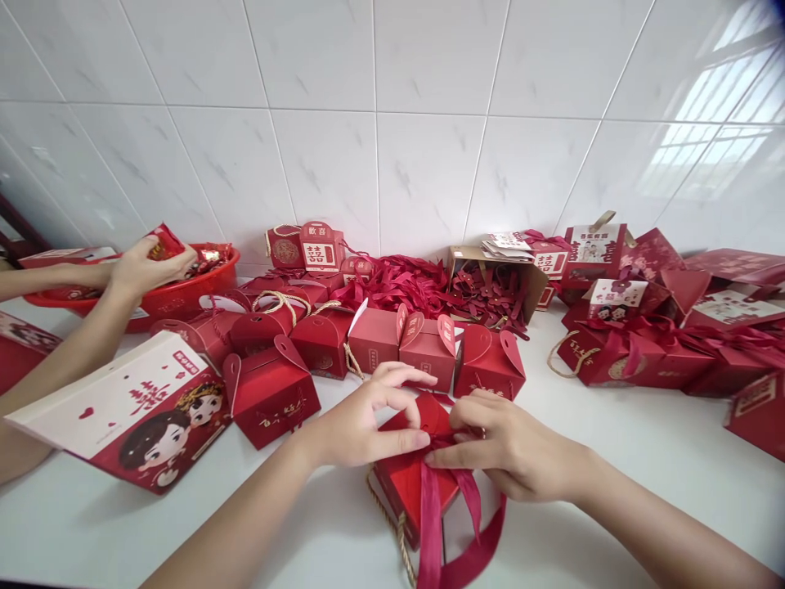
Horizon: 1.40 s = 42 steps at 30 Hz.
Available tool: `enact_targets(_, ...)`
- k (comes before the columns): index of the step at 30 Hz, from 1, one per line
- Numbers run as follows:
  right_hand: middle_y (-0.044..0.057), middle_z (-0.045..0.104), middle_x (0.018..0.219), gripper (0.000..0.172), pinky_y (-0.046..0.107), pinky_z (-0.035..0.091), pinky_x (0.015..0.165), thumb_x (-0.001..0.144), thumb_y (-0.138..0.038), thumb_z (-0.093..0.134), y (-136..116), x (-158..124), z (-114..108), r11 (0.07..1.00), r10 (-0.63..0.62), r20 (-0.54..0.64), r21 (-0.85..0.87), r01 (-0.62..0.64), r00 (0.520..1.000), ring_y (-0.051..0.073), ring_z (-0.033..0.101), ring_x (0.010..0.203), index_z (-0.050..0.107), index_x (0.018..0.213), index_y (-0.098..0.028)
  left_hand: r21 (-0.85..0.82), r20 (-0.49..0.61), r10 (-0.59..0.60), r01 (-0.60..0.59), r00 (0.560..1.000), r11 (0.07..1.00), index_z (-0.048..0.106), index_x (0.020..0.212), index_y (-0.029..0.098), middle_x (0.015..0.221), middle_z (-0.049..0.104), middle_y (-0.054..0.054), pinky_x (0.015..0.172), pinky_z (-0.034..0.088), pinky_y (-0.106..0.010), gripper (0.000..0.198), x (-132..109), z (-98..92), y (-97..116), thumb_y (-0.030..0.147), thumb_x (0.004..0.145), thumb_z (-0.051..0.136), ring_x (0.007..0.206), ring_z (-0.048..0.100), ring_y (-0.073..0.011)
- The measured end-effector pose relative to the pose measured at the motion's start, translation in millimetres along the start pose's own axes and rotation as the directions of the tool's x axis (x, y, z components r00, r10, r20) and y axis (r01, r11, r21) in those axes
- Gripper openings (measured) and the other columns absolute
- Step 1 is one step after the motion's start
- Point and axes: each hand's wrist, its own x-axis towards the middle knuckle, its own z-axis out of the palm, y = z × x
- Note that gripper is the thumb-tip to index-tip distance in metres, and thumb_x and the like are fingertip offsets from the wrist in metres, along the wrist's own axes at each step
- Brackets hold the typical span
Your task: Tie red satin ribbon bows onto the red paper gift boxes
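A red gift box (401, 478) sits on the white table in front of me, with a twisted rope handle (401, 536) hanging at its near side. Dark pink ribbon (432, 511) crosses the box top, and its loose ends trail toward me. My left hand (377, 417) lies over the box's left side, thumb and curled index finger closed at the ribbon where it crosses. From the right, my right hand (512, 442) pinches the ribbon, its other fingers curled. Fingers partly hide the crossing, so I cannot tell whether it is knotted.
Finished-looking red boxes (273, 393) stand in rows behind. Beyond them lie a ribbon pile (398, 282) and a carton of dark red pieces (496, 294). More boxes (650, 360) crowd the right. At left, another person's hand (144, 266) holds a red packet over a red basin (177, 303), near a printed bag (141, 409).
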Motion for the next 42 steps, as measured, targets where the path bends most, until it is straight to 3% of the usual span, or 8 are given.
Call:
enact_targets(6,0.002,0.041,0.073,0.048,0.028,0.032,0.062,0.081,-0.006,0.038,0.4,1.9,-1.3,0.999,-0.014,-0.026,0.042,0.015,1.0,0.015,0.038,0.066,0.064,0.115,-0.027,-0.015,0.071,0.018,-0.017,0.997,1.0,0.058,0.065,0.02,0.127,0.055,-0.005,0.105,0.033,-0.045,0.019,0.2,-3.5,-2.4,0.031,0.078,0.066,0.125,0.039,-0.0251)
enact_targets(11,0.002,0.044,0.076,0.047,0.028,0.033,0.062,0.083,-0.007,0.039,1.1,1.1,-1.3,0.998,-0.023,-0.038,0.051,0.025,0.999,0.015,0.041,0.067,0.061,0.118,-0.028,0.138,-0.073,-0.03,0.04,0.997,0.99,0.049,0.062,0.02,0.123,0.056,-0.004,0.104,0.031,-0.044,0.028,0.0,-1.2,0.0,0.036,0.08,0.063,0.127,0.033,-0.0257)
enact_targets(14,0.003,0.05,0.078,0.047,0.028,0.035,0.062,0.083,-0.006,0.038,1.1,0.3,-1.4,0.998,-0.032,-0.057,0.049,0.034,0.998,0.015,0.045,0.069,0.056,0.122,-0.025,0.068,-0.101,-0.004,0.01,0.995,0.998,0.047,0.065,0.02,0.115,0.06,-0.004,0.102,0.035,-0.039,0.024,-0.4,3.1,1.6,0.031,0.082,0.061,0.121,0.041,-0.0226)
enact_targets(17,0.005,0.059,0.082,0.035,0.029,0.04,0.064,0.088,-0.01,0.04,1.3,0.5,-1.4,0.994,0.05,-0.14,0.106,-0.036,0.989,0.015,0.05,0.071,0.049,0.121,-0.018,-0.05,-0.105,0.012,-0.018,0.994,0.999,0.043,0.066,0.021,0.104,0.065,-0.004,0.098,0.038,-0.035,0.023,-0.1,7.5,3.0,0.025,0.082,0.06,0.112,0.05,-0.02)
enact_targets(20,0.005,0.062,0.082,0.022,0.028,0.044,0.065,0.091,-0.014,0.046,3.1,1.2,-0.7,0.99,0.107,-0.232,0.112,-0.083,0.967,0.014,0.054,0.072,0.052,0.112,-0.018,-0.134,-0.103,-0.04,0.026,0.994,0.991,0.04,0.065,0.02,0.097,0.068,-0.003,0.095,0.041,-0.034,0.026,1.1,12.2,4.5,0.023,0.08,0.061,0.106,0.056,-0.0198)
enact_targets(27,0.009,0.062,0.095,0.014,0.031,0.048,0.072,0.087,-0.01,0.052,8.7,-0.6,5.2,0.999,0.028,-0.389,-0.028,-0.043,0.921,0.017,0.057,0.088,0.061,0.095,-0.018,-0.176,-0.211,-0.186,0.15,0.96,0.973,0.037,0.059,0.02,0.086,0.07,-0.001,0.092,0.043,-0.033,0.033,4.3,21.0,7.3,0.026,0.078,0.063,0.109,0.058,-0.0218)
enact_targets(33,0.005,0.064,0.082,0.014,0.032,0.044,0.068,0.086,-0.008,0.052,11.8,-3.0,4.5,0.997,0.017,-0.37,-0.068,-0.046,0.929,0.017,0.054,0.08,0.061,0.092,-0.018,-0.172,-0.186,-0.186,0.154,0.965,0.973,0.043,0.055,0.02,0.079,0.07,-0.001,0.093,0.043,-0.033,0.032,4.7,23.4,6.4,0.028,0.073,0.068,0.11,0.058,-0.0229)
enact_targets(42,0.005,0.064,0.081,0.013,0.032,0.039,0.069,0.089,-0.013,0.048,13.3,-1.7,-1.6,0.984,-0.006,-0.32,-0.171,-0.052,0.948,0.017,0.05,0.077,0.057,0.081,-0.016,-0.197,-0.152,-0.196,0.165,0.969,0.966,0.036,0.052,0.021,0.062,0.061,0.001,0.087,0.048,-0.031,0.039,6.0,25.0,1.7,0.028,0.07,0.07,0.111,0.06,-0.0243)
